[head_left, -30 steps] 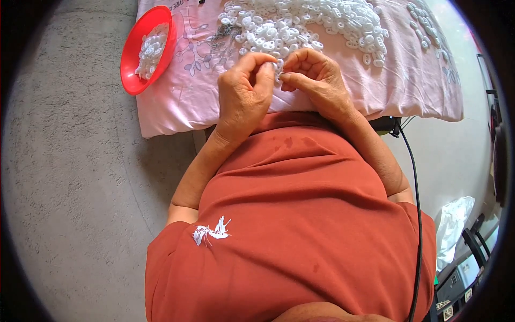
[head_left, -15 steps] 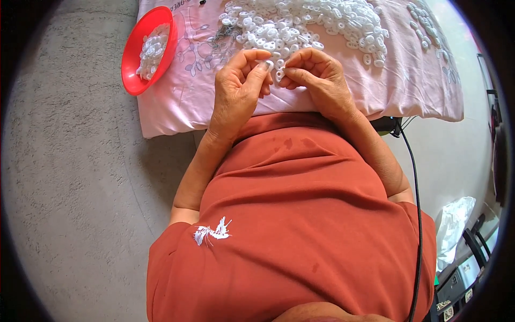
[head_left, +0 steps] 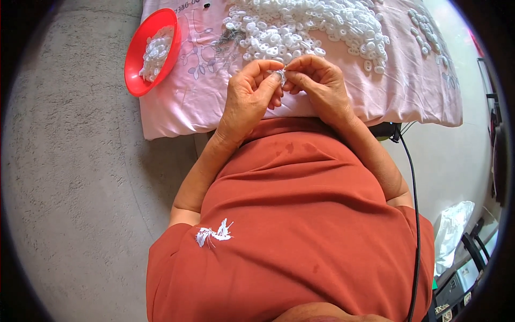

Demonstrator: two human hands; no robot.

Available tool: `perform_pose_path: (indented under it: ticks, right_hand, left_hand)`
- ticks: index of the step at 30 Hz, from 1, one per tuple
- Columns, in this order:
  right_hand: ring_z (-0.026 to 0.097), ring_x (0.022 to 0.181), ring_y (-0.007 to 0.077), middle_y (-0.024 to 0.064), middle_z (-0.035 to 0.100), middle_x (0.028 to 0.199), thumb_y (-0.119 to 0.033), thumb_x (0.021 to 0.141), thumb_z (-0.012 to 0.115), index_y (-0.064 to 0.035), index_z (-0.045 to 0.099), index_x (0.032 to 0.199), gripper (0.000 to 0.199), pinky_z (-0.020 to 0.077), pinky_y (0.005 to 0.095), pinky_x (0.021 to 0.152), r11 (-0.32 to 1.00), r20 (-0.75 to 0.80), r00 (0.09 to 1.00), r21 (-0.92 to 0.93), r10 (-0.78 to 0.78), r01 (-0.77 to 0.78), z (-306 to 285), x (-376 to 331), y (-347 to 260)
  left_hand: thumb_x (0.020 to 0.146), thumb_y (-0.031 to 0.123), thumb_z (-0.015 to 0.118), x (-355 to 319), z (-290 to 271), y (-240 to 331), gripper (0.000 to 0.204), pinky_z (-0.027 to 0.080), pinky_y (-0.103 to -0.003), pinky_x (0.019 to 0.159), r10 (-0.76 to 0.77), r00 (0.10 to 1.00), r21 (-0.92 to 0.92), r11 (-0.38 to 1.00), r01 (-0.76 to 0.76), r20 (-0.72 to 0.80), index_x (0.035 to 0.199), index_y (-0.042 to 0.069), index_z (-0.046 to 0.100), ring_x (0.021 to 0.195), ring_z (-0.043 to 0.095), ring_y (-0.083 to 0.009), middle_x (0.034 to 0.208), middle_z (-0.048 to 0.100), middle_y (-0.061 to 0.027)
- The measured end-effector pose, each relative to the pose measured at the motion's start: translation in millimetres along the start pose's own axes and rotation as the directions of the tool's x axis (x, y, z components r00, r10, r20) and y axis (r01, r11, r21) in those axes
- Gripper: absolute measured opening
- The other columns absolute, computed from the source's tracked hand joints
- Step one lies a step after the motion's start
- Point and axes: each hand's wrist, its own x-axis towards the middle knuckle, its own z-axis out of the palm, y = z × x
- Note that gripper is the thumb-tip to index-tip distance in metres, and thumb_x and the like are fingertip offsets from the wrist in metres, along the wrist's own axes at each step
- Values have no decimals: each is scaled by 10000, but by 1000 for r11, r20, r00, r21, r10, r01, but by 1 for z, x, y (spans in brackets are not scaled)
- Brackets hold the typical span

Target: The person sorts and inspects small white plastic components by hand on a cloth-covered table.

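Note:
Just in front of my body, over the near part of the pink cloth (head_left: 198, 115), my two hands meet fingertip to fingertip. Between them is a small white piece (head_left: 282, 77), partly covered by the fingers. My left hand (head_left: 251, 92) pinches it between thumb and forefinger. On its other side, my right hand (head_left: 320, 85) pinches it too. Right beyond the fingers spreads a large heap of small white oval rings (head_left: 300, 35). A red bowl (head_left: 133, 64) stands tilted at the cloth's left edge, holding a mound of small white pieces (head_left: 158, 51).
Thin grey bits (head_left: 232, 36) lie left of the heap. More small pale pieces (head_left: 424, 32) sit at the cloth's far right. A black cable (head_left: 412, 177) runs down my right side. A white plastic bag (head_left: 450, 231) is on the floor at the right.
My left hand has moved right and slightly nearer to my body, closing the gap to my right hand. The white piece is now held between both.

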Motion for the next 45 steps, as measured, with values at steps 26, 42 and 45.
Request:
perform_pose_path:
  ticks: [26, 42, 45]
  right_hand:
    - [631, 732, 106, 55, 658, 884, -35, 918, 589, -12, 565, 1069, 154, 502, 222, 644, 997, -43, 996, -34, 73, -75, 6, -3, -1]
    - [687, 854, 171, 121, 681, 983, -53, 963, 514, 5, 535, 1130, 178, 538, 244, 695, 998, -49, 997, 23, 58, -56, 4, 3, -1]
    - [692, 854, 182, 133, 684, 986, -64, 968, 508, 9, 537, 1149, 198, 540, 239, 695, 997, -36, 996, -1, 80, -80, 3, 2, -1]
  left_hand:
    - [937, 50, 532, 0, -3, -6, 176, 447, -194, 501, 10, 1000, -30, 1000, -10, -8, 1097, -18, 560, 566, 530, -41, 690, 583, -7]
    - [954, 64, 522, 8, -11, 0, 159, 464, -196, 575, 91, 994, 32, 996, -89, -63, 1059, -19, 606, 625, 550, -53, 746, 603, -13]
    - [951, 53, 512, 11, -14, -2, 178, 467, -199, 585, 139, 989, 59, 989, -136, -49, 1076, -24, 613, 641, 552, -54, 751, 609, -21]
